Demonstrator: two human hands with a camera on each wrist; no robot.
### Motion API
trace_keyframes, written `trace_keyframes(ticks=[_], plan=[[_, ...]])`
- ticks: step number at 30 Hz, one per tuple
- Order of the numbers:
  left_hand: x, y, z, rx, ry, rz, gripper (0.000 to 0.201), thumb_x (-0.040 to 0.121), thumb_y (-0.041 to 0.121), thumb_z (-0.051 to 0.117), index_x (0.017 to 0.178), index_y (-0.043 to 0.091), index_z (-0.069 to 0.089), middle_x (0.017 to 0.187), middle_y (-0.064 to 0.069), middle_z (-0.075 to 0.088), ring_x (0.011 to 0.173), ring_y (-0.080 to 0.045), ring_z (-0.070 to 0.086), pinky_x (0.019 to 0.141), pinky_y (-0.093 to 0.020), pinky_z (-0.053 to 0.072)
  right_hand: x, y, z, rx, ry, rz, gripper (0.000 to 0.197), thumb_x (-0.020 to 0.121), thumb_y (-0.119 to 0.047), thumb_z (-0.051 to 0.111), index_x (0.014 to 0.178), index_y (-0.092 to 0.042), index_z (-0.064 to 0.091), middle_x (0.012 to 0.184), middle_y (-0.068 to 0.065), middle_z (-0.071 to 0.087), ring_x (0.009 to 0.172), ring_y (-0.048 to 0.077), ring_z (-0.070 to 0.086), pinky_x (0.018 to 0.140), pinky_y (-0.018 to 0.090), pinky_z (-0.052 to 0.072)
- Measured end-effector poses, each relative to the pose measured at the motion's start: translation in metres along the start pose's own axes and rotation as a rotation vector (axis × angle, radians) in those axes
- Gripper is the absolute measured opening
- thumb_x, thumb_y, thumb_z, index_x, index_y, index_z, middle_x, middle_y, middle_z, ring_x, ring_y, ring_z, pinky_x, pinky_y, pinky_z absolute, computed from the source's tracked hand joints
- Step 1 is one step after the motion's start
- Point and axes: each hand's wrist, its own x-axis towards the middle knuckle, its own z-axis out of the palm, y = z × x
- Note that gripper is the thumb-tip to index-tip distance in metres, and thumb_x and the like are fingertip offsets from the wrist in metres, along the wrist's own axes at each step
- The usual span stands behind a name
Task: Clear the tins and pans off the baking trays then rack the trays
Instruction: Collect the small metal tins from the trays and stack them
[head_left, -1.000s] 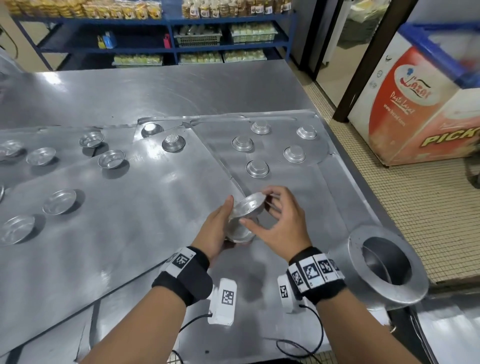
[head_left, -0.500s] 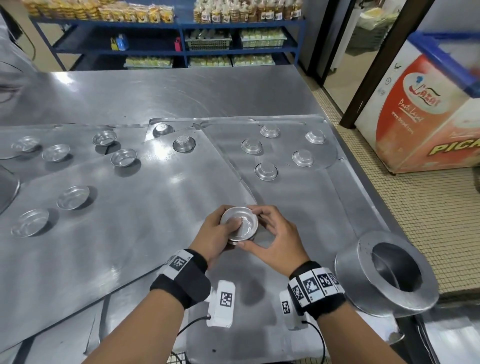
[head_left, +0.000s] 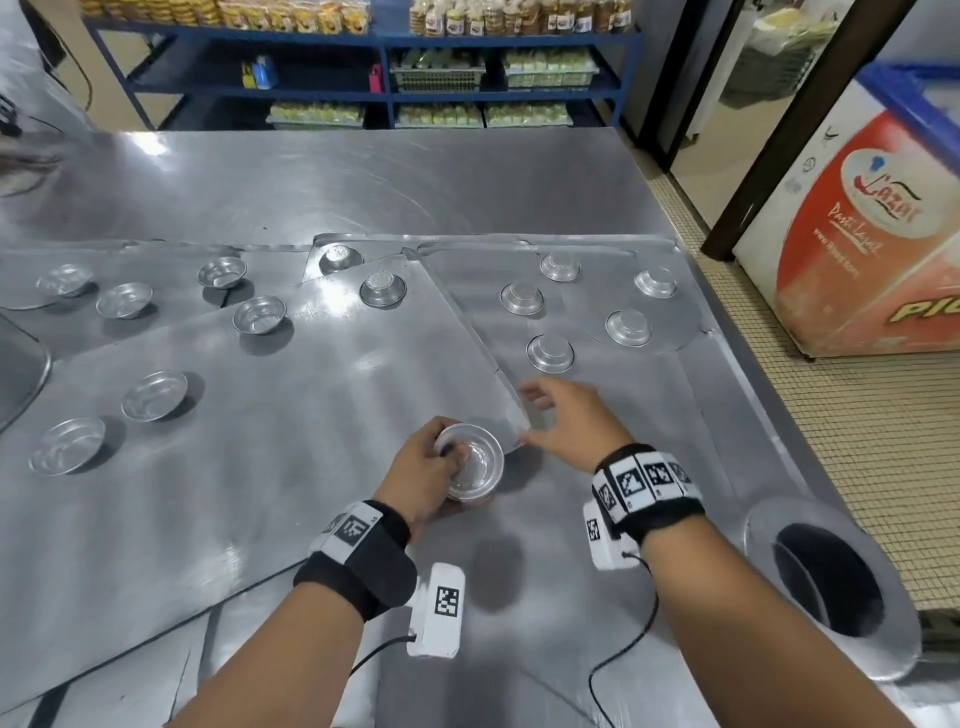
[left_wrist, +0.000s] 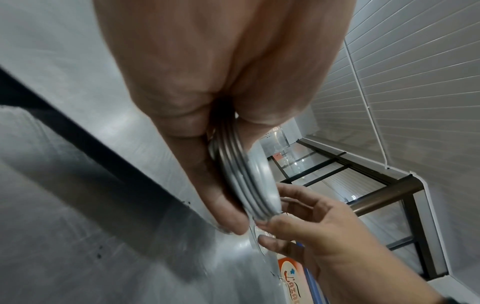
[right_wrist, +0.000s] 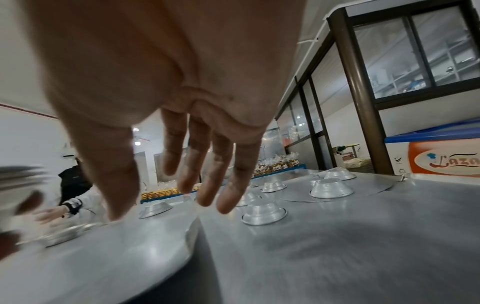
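Your left hand: curled round a nested stack of small tins, thumb hooked over the rim and into the top tin; the left wrist view shows several rims pressed together.

Your right hand: holding nothing, fingers straight and spread, hovering just beside the stack, above the corner where the two baking trays overlap.

Left baking tray: a large flat sheet lying at an angle on the bench, its right corner resting over the neighbouring tray. On and beyond it, several small tins sit mouth up, among them one nearest the left edge, one just behind it and one further back; one tin by the far corner sits upside down.

Right baking tray: five tins, all upside down, set apart from each other (none touching). The nearest lies just ahead of your right hand; the others stand behind it.

Large round pan: at the bench's near right corner, tilted so its dark mouth shows.

Beyond the bench: blue shelving with packaged goods, and an orange-and-white chest freezer on the tiled floor.
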Motion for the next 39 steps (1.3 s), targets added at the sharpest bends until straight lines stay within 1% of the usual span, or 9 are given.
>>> trace_keyframes(ticks=[4, 9, 15, 17, 23, 26, 28, 32, 39], plan=[[0.01, 0.0, -0.004, 0.069, 0.018, 0.044, 0.013, 0.081, 0.016, 0.061, 0.091, 0.022, 0.068, 0.086, -0.009, 0.067, 0.084, -0.029, 0.061, 0.084, -0.068, 0.054, 0.055, 0.013, -0.006, -0.157, 0.083, 0.098, 0.046, 0.079, -0.017, 0.075, 0.123, -0.014, 0.062, 0.121, 0.004, 0.066, 0.111, 0.023, 0.061, 0.099, 0.037, 0.048], [0.018, 0.005, -0.006, 0.106, 0.049, 0.072, 0.014, 0.084, 0.014, 0.061, 0.097, 0.015, 0.065, 0.083, -0.003, 0.066, 0.079, -0.021, 0.059, 0.079, -0.042, 0.05, 0.111, 0.038, -0.004, -0.348, 0.083, 0.254, 0.057, 0.076, -0.03, 0.075, 0.126, -0.01, 0.055, 0.126, 0.015, 0.058, 0.12, 0.035, 0.051, 0.1, 0.04, 0.046], [0.025, 0.001, -0.013, 0.095, 0.064, 0.022, 0.018, 0.082, 0.018, 0.061, 0.098, 0.015, 0.065, 0.084, -0.004, 0.067, 0.081, -0.025, 0.061, 0.085, -0.061, 0.054, 0.139, 0.057, 0.001, -0.448, 0.071, 0.39, 0.059, 0.082, -0.04, 0.069, 0.128, -0.008, 0.05, 0.133, 0.018, 0.048, 0.13, 0.038, 0.036, 0.097, 0.044, 0.044], [0.024, 0.0, -0.015, 0.097, 0.075, 0.013, 0.019, 0.079, 0.02, 0.061, 0.097, 0.015, 0.065, 0.084, -0.004, 0.067, 0.081, -0.024, 0.061, 0.085, -0.058, 0.054, 0.142, 0.06, 0.004, -0.452, 0.061, 0.388, 0.059, 0.08, -0.04, 0.07, 0.126, -0.007, 0.053, 0.131, 0.019, 0.049, 0.129, 0.038, 0.037, 0.097, 0.043, 0.043], [0.017, -0.002, -0.021, 0.102, 0.1, -0.001, 0.012, 0.092, -0.002, 0.059, 0.101, 0.005, 0.063, 0.084, -0.006, 0.065, 0.08, -0.022, 0.058, 0.075, -0.034, 0.048, 0.132, 0.053, 0.0, -0.307, 0.174, 0.295, 0.064, 0.074, -0.034, 0.083, 0.12, -0.002, 0.053, 0.122, 0.019, 0.056, 0.119, 0.038, 0.048, 0.097, 0.041, 0.043], [0.014, -0.001, -0.022, 0.016, 0.09, -0.048, 0.014, 0.091, -0.005, 0.057, 0.097, 0.007, 0.063, 0.086, -0.013, 0.064, 0.082, -0.028, 0.059, 0.079, -0.054, 0.058, 0.113, 0.04, -0.005, -0.179, 0.295, 0.223, 0.064, 0.07, -0.031, 0.085, 0.12, -0.007, 0.052, 0.121, 0.015, 0.056, 0.117, 0.036, 0.05, 0.096, 0.04, 0.044], [0.012, 0.002, -0.021, -0.031, 0.089, -0.086, 0.013, 0.082, 0.004, 0.062, 0.092, 0.012, 0.066, 0.086, -0.014, 0.065, 0.083, -0.03, 0.061, 0.084, -0.07, 0.054, 0.095, 0.025, -0.007, -0.081, 0.357, 0.17, 0.071, 0.07, -0.028, 0.084, 0.13, -0.012, 0.048, 0.128, 0.011, 0.051, 0.119, 0.03, 0.049, 0.097, 0.037, 0.044], [0.006, 0.011, -0.016, -0.146, 0.064, -0.153, 0.008, 0.09, 0.002, 0.062, 0.093, 0.01, 0.065, 0.083, -0.014, 0.064, 0.079, -0.031, 0.062, 0.083, -0.075, 0.05, 0.049, -0.012, -0.007, 0.098, 0.412, 0.041, 0.073, 0.068, -0.03, 0.085, 0.131, -0.025, 0.049, 0.124, 0.0, 0.044, 0.111, 0.014, 0.052, 0.1, 0.027, 0.044], [-0.003, 0.025, -0.014, -0.311, 0.001, -0.224, 0.028, 0.101, 0.032, 0.058, 0.108, 0.006, 0.062, 0.101, -0.019, 0.065, 0.087, -0.032, 0.067, 0.062, -0.045, 0.062, -0.026, -0.045, 0.024, 0.43, 0.444, -0.165, 0.072, 0.062, -0.028, 0.09, 0.123, -0.026, 0.053, 0.122, -0.005, 0.053, 0.113, 0.005, 0.059, 0.1, 0.026, 0.05]])
